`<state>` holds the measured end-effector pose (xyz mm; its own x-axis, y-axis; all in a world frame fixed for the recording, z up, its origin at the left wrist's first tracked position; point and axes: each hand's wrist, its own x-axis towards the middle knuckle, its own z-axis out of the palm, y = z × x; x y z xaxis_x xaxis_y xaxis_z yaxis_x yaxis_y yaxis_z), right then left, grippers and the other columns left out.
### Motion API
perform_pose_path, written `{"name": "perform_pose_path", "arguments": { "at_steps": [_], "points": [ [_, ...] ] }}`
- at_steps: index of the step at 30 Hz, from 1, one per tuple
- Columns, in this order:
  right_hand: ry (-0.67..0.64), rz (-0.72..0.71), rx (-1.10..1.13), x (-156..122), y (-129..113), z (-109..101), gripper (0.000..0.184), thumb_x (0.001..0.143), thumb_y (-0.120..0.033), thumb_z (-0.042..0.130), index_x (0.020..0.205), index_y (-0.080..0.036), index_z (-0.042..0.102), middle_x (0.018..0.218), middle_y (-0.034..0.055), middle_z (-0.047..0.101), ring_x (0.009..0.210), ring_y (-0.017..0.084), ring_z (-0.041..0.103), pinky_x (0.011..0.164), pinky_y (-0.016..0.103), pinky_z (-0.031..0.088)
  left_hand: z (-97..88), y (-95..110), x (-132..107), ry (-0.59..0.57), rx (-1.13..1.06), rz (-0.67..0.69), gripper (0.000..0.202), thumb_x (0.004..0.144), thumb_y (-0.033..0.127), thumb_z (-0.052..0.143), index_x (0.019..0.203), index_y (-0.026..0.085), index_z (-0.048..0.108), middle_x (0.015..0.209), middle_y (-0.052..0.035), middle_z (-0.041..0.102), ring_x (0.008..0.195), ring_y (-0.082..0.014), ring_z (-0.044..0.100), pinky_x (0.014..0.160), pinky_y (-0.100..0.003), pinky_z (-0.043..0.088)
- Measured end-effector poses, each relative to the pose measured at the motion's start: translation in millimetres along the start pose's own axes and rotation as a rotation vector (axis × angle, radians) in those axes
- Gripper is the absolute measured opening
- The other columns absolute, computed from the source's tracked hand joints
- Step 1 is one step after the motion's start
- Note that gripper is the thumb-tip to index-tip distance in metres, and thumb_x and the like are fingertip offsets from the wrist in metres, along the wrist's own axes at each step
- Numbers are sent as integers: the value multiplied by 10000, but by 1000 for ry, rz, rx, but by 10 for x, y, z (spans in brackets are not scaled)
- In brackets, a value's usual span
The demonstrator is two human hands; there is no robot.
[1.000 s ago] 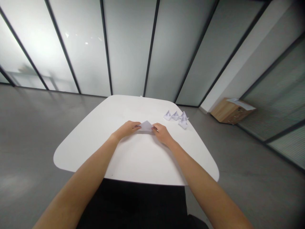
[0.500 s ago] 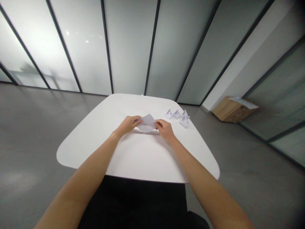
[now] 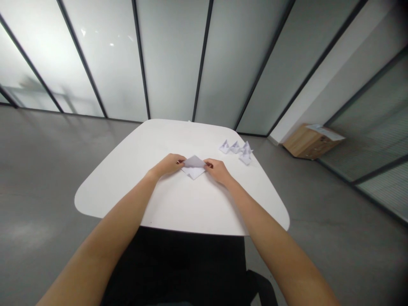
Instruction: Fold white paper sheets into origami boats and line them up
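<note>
A folded white paper piece (image 3: 193, 166), diamond-shaped, lies on the white table (image 3: 134, 187) between my hands. My left hand (image 3: 168, 165) pinches its left corner with closed fingers. The paper's right corner is pinched by my right hand (image 3: 216, 171). Both forearms reach out over the table's near edge. The paper rests on or just above the tabletop.
Several small folded paper boats (image 3: 237, 149) sit at the table's far right. A wooden cabinet (image 3: 306, 142) with a sheet on top stands on the grey floor to the right. Frosted glass panels (image 3: 172, 59) close the back.
The paper was a flat triangle a second ago, was lifted and spread open half a second ago, and is now lowered as a diamond. Both hands stayed at its corners.
</note>
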<state>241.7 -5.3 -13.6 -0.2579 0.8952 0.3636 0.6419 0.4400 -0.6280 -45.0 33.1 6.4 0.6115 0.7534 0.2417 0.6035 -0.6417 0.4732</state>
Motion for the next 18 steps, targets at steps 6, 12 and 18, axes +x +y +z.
{"name": "perform_pose_path", "arguments": {
  "at_steps": [6,12,18],
  "points": [
    [-68,-49,-140,11,29,26,306,896,-55,606,1069,-206,808,1042,56,816,928,220,722,866,319,523,2,-76,-9,-20,57,-4,440,818,123,555,1160,206,820,1069,-53,819,920,-211,724,859,-281,509],
    [-82,-57,-343,33,27,21,257,897,-54,598,1018,-185,784,1017,81,772,957,225,679,888,317,495,-12,-60,-10,-18,69,-1,360,840,164,564,1104,200,806,1009,-50,797,860,-204,693,797,-290,484],
    [-79,-35,-458,-25,-201,121,460,947,-296,693,1395,-202,645,1328,117,719,1170,297,624,1026,410,456,18,0,2,-9,118,-18,222,896,287,627,1033,192,773,988,-73,768,859,-220,674,809,-315,482]
  ]
}}
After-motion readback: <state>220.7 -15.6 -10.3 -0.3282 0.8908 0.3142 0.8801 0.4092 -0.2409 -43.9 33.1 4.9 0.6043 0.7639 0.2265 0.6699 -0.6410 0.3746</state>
